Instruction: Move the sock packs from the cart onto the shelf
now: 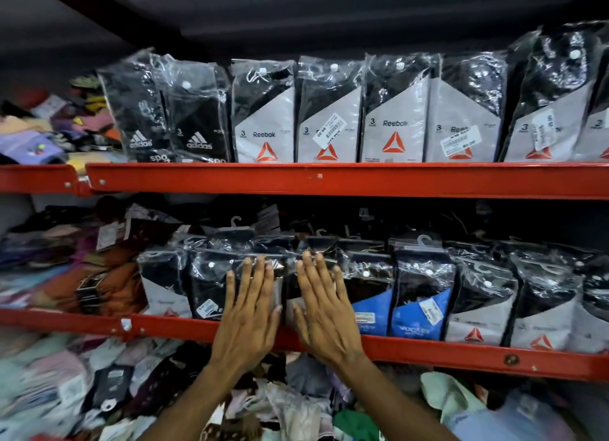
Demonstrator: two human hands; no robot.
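Both hands lie flat with fingers spread, holding nothing: the left hand and right hand press the dark sock packs at lower centre, standing in the row on the lower red shelf. The slippery, crinkled plastic bags could slide or tip forward over the smooth metal lip if the pressure is uneven. The cart is not visible.

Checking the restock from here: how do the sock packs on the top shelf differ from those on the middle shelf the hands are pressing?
Top shelf packs stand upright in one neat row; middle shelf packs lean back in overlapping rows. Top ones are black or grey; two middle ones are blue. Left hand and right hand lie flat on middle packs only. All are clear-wrapped.
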